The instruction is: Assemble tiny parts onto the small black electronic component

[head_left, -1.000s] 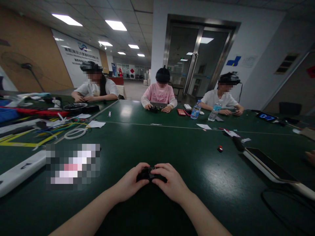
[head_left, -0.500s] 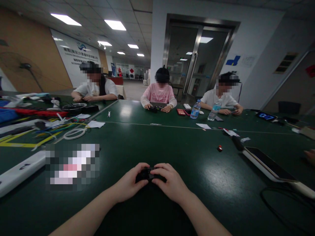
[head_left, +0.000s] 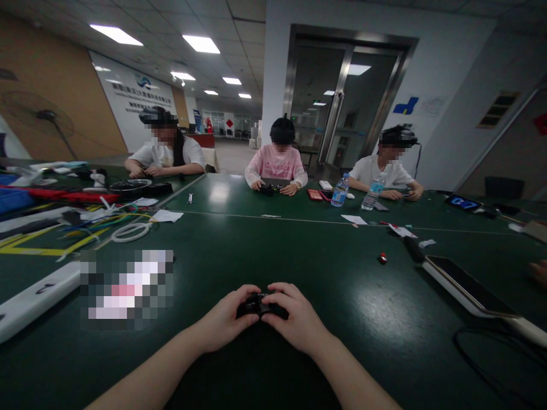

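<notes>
Between my two hands is a small, glossy black object (head_left: 261, 307), low over the green table or resting on it; I cannot tell which. It is wide and dark, and the fingers cover much of it, so its kind does not show. My left hand (head_left: 228, 316) grips the left end, thumb in front and fingers behind. At the other end my right hand (head_left: 297, 313) holds it the same way, its fingertips near the object's middle. The two thumb tips are close together at the front.
On the left are a long white device (head_left: 38, 299), a blurred-out rectangle (head_left: 132, 287), coiled white tubing (head_left: 130, 232) and loose wires. A tablet-like device (head_left: 470, 287), a black cable (head_left: 465, 353) and a small red item (head_left: 382, 258) are on the right. Several people sit around the table beyond two bottles (head_left: 341, 191).
My fingers have shifted slightly on the black object, and a little more of its top shows between them. Both hands stay in the same place.
</notes>
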The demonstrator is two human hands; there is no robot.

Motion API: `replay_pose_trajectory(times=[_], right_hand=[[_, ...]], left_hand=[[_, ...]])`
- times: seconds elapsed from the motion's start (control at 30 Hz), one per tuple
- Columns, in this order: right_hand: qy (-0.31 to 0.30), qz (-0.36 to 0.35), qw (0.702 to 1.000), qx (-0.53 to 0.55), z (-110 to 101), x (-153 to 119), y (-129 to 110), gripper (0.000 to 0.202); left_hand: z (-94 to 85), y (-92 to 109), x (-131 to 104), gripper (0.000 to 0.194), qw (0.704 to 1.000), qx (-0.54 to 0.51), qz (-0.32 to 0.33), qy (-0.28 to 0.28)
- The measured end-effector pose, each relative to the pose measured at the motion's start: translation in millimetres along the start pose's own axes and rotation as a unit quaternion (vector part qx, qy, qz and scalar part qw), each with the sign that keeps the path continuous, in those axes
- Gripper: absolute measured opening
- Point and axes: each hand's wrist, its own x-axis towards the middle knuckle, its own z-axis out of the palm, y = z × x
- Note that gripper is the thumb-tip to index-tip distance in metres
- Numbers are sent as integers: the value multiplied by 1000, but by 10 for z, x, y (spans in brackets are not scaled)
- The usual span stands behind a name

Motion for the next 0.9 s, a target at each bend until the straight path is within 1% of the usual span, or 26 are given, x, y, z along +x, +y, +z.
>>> replay_pose_trajectory(times=[0.23, 0.47, 0.7, 0.9], right_hand=[[-5, -5, 1000, -6, 7, 14, -9, 26], [-2, -15, 1000, -6, 25, 20, 1, 24], [9, -31, 999, -16, 30, 16, 14, 24], [38, -48, 998, -21, 9, 17, 27, 24]], left_hand=[[9, -13, 2, 40, 1000, 21, 7, 5], [1, 33, 5, 37, 999, 41, 16, 11], [-4, 44, 9, 34, 999, 25, 28, 10], [8, 1, 25, 36, 1000, 19, 11, 11]])
